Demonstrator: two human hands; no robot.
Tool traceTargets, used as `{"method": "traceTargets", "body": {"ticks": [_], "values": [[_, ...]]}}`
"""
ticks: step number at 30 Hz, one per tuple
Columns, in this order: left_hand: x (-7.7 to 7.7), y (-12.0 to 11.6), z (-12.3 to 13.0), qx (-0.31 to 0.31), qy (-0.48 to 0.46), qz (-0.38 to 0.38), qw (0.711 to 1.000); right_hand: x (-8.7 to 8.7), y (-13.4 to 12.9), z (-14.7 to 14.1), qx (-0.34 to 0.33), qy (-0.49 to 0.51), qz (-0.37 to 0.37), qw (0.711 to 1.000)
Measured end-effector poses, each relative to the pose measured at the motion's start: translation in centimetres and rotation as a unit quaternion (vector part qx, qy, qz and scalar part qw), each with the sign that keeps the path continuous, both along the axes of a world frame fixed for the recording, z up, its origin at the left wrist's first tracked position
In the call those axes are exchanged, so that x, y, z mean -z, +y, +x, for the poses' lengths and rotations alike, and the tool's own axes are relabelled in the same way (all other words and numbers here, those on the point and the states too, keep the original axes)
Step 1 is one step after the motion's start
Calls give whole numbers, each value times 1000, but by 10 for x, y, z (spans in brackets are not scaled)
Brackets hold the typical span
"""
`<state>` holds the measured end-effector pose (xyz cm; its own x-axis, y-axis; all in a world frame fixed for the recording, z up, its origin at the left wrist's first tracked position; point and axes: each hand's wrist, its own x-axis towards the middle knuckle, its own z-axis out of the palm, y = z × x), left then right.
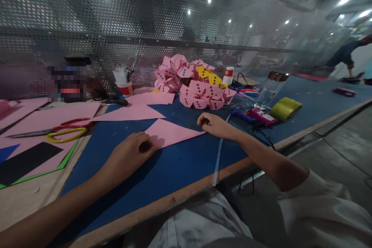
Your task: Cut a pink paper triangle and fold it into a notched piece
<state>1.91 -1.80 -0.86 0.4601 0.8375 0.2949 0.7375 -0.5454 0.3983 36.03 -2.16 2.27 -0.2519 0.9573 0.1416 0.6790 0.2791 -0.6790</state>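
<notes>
A folded piece of pink paper (171, 133), roughly triangular, lies on the blue tabletop between my hands. My left hand (132, 153) is closed at its left corner, with thumb and forefinger bent together on the paper. At the narrow right tip, my right hand (216, 124) is curled, its thumb and fingers drawn in around the point; the exact contact is partly hidden. Just behind lies another pink sheet (130, 113). Beyond it is a heap of folded pink paper pieces (200, 95) with dark diamond marks, a yellow one (210, 75) among them.
Scissors (62, 130) with red and yellow handles rest on pink sheets at left, near a black paper piece (36, 161). On the right stand a clear bottle (266, 93), a yellow tape roll (286, 109) and a magenta device (261, 118). A perforated metal screen (130, 11) rises behind.
</notes>
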Motion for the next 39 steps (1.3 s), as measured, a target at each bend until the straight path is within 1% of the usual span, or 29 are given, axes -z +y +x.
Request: {"method": "traceTargets", "body": {"ticks": [3, 4, 7, 10, 14, 19, 24, 32, 36, 39], "values": [[-1, -1, 1, 1, -2, -2, 1000, -8, -4, -11, -16, 17, 55, 998], [-2, -1, 1, 1, -2, -4, 1000, -11, -6, -16, -37, 7, 66, 997], [-3, -2, 3, -3, -2, -10, 1000, -17, -8, -34, -107, -57, 57, 991], [-3, -2, 4, -5, -12, -5, 1000, -16, -3, -51, -164, -116, 54, 978], [-3, -2, 4, -5, -20, -6, 1000, -10, 5, -71, -184, -141, 53, 971], [-6, -3, 6, -9, -17, -14, 1000, -9, 7, -89, -184, -151, 44, 970], [-12, -5, 9, -20, -1, -29, 999, -10, 5, -100, -152, -150, 22, 977], [-19, -9, 17, -53, 32, -48, 997, -2, 6, -105, -129, -151, 35, 979], [-20, -9, 21, -52, 35, -43, 997, 1, 6, -106, -130, -141, 51, 980], [-21, -9, 24, -52, 37, -38, 997, -1, 4, -107, -124, -141, 47, 981]]}}
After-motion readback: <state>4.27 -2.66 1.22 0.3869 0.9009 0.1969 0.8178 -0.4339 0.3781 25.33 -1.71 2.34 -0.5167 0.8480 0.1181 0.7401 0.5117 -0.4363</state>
